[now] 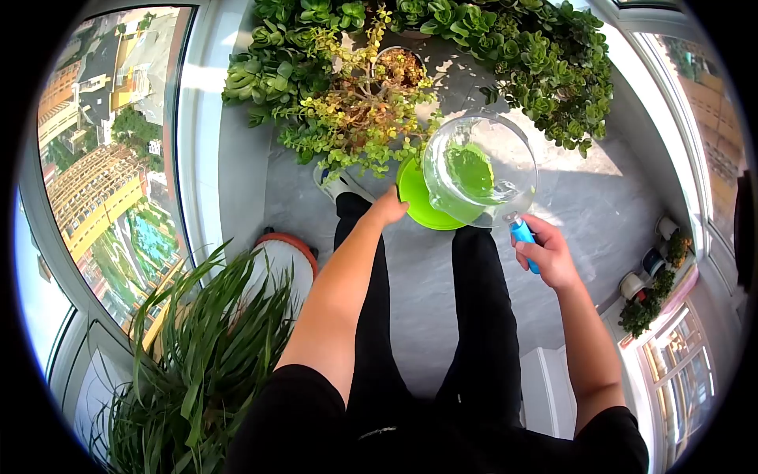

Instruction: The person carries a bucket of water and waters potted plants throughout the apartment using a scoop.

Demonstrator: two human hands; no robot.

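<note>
In the head view my left hand [389,207] is closed on the left rim of a bright green bowl [420,207]. My right hand [546,251] grips the blue handle [523,239] of a clear round saucepan [483,167]. The saucepan overlaps the bowl's right side, and green shows through its transparent wall. Whether the two touch I cannot tell, nor whether liquid is inside. Just beyond the bowl spreads a yellow-green leafy plant [367,103], its lower leaves close to the rim.
Dense green succulents [529,71] line the far end. A long-leaved plant [205,379] stands at lower left, beside a white pot with an orange rim [288,241]. Small potted plants [643,296] sit at right. Windows flank both sides; the floor [418,316] is grey.
</note>
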